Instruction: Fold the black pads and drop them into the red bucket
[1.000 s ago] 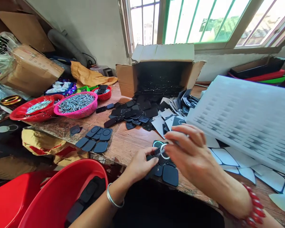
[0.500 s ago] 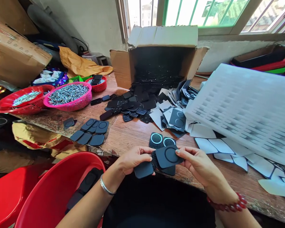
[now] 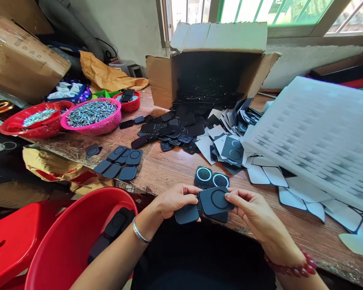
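A person's two bare hands meet above the near edge of a wooden table, holding a black two-panel piece between them. Its panels are flat squares with rounded corners, joined by a narrow hinge-like link. The left panel is smooth and plain; the right one is matte, marked with a thin dark ring, and a ribbed, grid-like edge shows along its left side. The left hand grips the piece near the link, thumb on top and fingers beneath. The right hand pinches the ringed panel's right side between thumb and fingers.

Just beyond lie two grille-textured units, side by side, each with a pale, glossy ring. To the left rest smooth black panels, some ringed, in a small cluster. Farther back, a loose heap of black parts spreads before an open cardboard box with a dark inside. Beside the heap are thin black-and-white sheets, fanned and overlapping. A milky, translucent tray with rows of dimples leans across the right side. At far left, a pink basket with pierced walls brims with shiny metal bits.
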